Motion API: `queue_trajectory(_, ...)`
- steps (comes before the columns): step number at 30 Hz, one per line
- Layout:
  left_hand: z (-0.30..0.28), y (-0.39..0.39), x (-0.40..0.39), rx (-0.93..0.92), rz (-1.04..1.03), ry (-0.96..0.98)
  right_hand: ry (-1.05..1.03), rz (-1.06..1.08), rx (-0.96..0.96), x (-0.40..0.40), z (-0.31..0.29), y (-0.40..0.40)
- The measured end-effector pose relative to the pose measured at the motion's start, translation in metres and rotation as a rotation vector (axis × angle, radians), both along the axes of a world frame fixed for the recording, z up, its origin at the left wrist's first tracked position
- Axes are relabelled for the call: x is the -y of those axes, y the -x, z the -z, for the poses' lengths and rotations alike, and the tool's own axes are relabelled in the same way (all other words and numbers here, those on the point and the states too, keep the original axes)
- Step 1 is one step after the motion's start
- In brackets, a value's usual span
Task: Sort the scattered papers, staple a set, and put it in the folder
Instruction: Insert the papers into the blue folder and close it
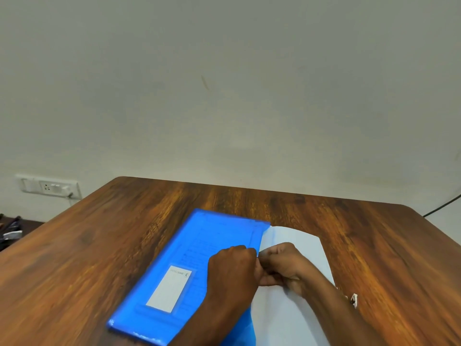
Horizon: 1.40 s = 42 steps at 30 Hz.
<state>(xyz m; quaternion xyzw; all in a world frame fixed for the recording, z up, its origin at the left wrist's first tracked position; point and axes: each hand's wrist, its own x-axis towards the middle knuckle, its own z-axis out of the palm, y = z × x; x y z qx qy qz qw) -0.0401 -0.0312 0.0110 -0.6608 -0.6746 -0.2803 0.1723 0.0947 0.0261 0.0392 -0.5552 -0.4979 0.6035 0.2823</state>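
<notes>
A blue translucent folder [189, 265] lies slantwise on the wooden table [99, 245], with a white label on its cover and printed sheets showing faintly through it. A white paper set [294, 320] lies along the folder's right edge, its far end bowed up. My left hand [232, 268] rests on the folder with its fingers curled over that right edge. My right hand [282, 265] meets it there, fingers curled, pinching the paper at the seam. The fingertips of both hands are hidden between the knuckles.
A small white object [354, 299] lies on the table just right of my right forearm. A wall socket [47, 187] sits low on the left wall, dark items [10, 233] lie beyond the table's left edge, and a black cable [444, 206] runs at the right.
</notes>
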Motion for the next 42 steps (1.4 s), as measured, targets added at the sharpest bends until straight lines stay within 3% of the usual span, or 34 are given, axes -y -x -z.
queue_trajectory(10,0.002,-0.001,0.001,-0.017,0.014,0.035,-0.116,0.148,0.022,0.009,0.018,0.019)
queue_trajectory(16,-0.011,0.016,0.005,0.331,0.016,0.103,-0.077,0.116,-0.041,0.01,0.014,0.013)
queue_trajectory(19,-0.014,0.042,0.0,0.37,-0.083,0.106,-0.031,0.109,-0.073,0.01,0.009,0.011)
queue_trajectory(27,-0.004,0.091,-0.008,0.28,-0.455,0.322,-0.06,0.062,0.022,0.006,-0.005,-0.013)
queue_trajectory(36,-0.005,0.088,-0.004,0.221,-0.472,0.433,-0.149,0.032,0.275,0.024,0.001,-0.002)
queue_trajectory(42,-0.008,0.086,-0.003,0.196,-0.49,0.482,-0.329,0.067,0.422,0.026,0.011,0.004)
